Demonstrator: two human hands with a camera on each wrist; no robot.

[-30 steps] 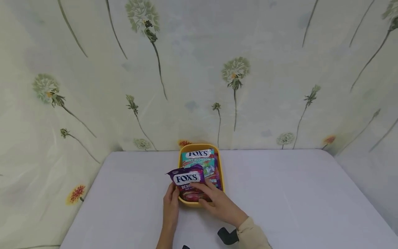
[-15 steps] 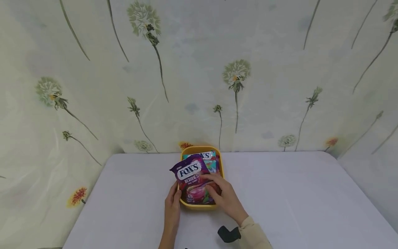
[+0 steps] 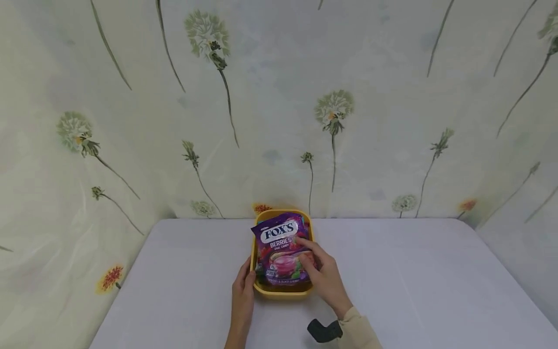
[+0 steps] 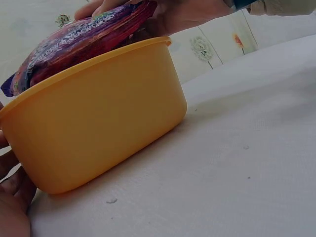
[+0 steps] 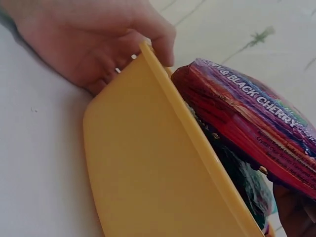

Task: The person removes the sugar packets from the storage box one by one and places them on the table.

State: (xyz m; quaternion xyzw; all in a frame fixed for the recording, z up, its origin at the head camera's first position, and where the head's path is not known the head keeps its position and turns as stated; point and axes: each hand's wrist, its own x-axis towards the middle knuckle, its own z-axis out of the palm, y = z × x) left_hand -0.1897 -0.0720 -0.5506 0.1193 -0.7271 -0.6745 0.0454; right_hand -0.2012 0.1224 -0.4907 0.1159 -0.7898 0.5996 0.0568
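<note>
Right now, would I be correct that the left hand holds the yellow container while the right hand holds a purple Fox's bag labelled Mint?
Almost: the head view shows the Fox's bag in the right hand labelled Berries, not Mint; the left hand holds the yellow container.

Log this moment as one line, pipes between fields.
left hand: grips yellow bin at rim | right hand: holds Berries candy bag | bag position: over bin opening | beneath bag: teal pack

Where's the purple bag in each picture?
Head: bag in the lower middle, over the tub.
Left wrist: bag at upper left, above the tub's rim.
Right wrist: bag at the right edge, past the rim.
Shared landmark: the yellow tub.
</note>
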